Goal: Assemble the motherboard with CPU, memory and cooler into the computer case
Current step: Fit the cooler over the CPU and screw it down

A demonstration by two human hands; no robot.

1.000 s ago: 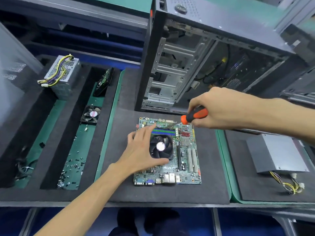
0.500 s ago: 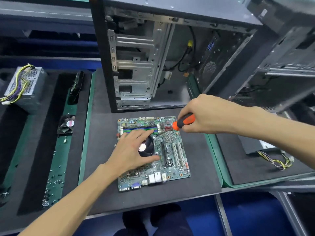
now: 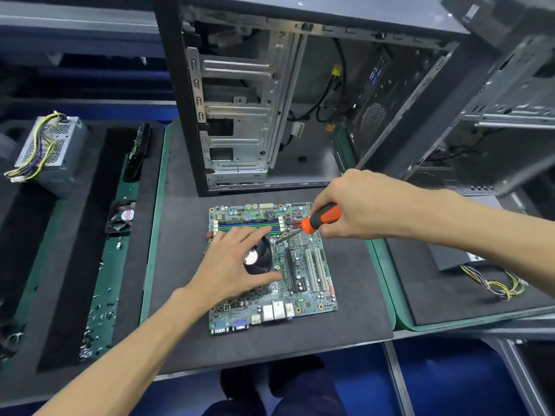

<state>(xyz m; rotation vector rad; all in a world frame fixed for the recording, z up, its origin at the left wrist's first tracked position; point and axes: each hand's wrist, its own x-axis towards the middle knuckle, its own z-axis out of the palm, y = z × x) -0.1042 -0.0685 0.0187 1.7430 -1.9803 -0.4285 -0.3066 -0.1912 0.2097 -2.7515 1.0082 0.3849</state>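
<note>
The left hand (image 3: 232, 267), fingers spread, steadies the black round cooler fan (image 3: 259, 256) on the green motherboard (image 3: 300, 283); the right hand (image 3: 354, 205) grips an orange-handled screwdriver (image 3: 319, 219), probably tightening 1 cooler screw.

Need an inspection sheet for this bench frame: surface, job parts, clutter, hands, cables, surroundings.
Surface: dark foam mat with green edging, on a bench.
Job's things: motherboard flat on the mat, cooler fan and memory sticks fitted; open computer case stands behind it, no board inside.
Clutter: loose screws and a spare fan in the left tray.
Hands: left hand rests on the cooler; right hand grips an orange screwdriver, tip at the cooler's corner.
Cables: power supply leads at left; wire bundle at right; cables inside the case.
Surroundings: another case at right.
</note>
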